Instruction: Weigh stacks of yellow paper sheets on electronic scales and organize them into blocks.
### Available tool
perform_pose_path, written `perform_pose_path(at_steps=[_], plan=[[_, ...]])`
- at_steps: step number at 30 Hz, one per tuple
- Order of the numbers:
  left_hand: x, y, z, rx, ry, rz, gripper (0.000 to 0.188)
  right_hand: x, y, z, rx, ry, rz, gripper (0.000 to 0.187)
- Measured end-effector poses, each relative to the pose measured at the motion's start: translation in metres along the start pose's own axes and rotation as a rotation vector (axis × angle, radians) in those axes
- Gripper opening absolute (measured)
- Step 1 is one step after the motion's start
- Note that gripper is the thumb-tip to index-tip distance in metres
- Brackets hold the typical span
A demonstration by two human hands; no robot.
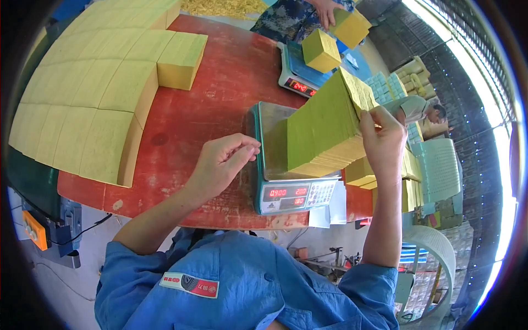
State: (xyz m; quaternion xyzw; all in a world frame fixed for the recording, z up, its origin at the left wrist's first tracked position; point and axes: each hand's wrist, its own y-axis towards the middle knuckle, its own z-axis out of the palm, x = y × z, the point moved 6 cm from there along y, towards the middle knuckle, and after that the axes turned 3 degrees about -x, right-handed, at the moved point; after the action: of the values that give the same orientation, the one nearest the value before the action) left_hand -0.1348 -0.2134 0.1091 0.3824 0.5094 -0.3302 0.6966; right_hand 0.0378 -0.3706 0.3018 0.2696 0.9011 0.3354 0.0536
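Note:
A tall stack of yellow paper sheets [322,124] stands on the steel pan of a digital scale [300,193] with a teal-edged body and a lit red display. My right hand [384,135] is closed in a pinch on the top sheets [358,91] at the stack's right upper edge; these sheets look slightly raised and wrinkled. To the left of the scale, my left hand [223,162] hovers by the pan's edge. Its fingers are curled and the thumb lies near the index finger, with nothing visible between them.
Rows of yellow paper blocks [82,132] cover the left of the red table [181,132]. Beyond my scale is a second scale [297,85] bearing a yellow block [320,50]. A co-worker's hand [325,12] rests by another block [350,30]. More stacks [410,190] stand at right.

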Motion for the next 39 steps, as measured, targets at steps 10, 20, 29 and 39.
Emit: perform_pose_path(at_steps=[10, 20, 29, 39], plan=[[0.003, -0.005, -0.009, -0.023, 0.047, -0.036, 0.024, -0.013, 0.000, -0.008, -0.009, 0.057, 0.135, 0.021], [-0.045, -0.001, 0.028, 0.174, -0.541, -0.126, 0.041, 0.084, -0.028, -0.057, -0.249, 0.032, -0.472, 0.001], [0.056, -0.021, -0.018, -0.266, -0.677, -0.349, 0.038, 0.145, -0.120, 0.085, 0.279, 0.680, -0.414, 0.028], [0.152, 0.183, -0.079, -0.477, -0.318, -0.287, 0.035, 0.086, -0.183, 0.128, 0.601, 0.985, 0.221, 0.020]])
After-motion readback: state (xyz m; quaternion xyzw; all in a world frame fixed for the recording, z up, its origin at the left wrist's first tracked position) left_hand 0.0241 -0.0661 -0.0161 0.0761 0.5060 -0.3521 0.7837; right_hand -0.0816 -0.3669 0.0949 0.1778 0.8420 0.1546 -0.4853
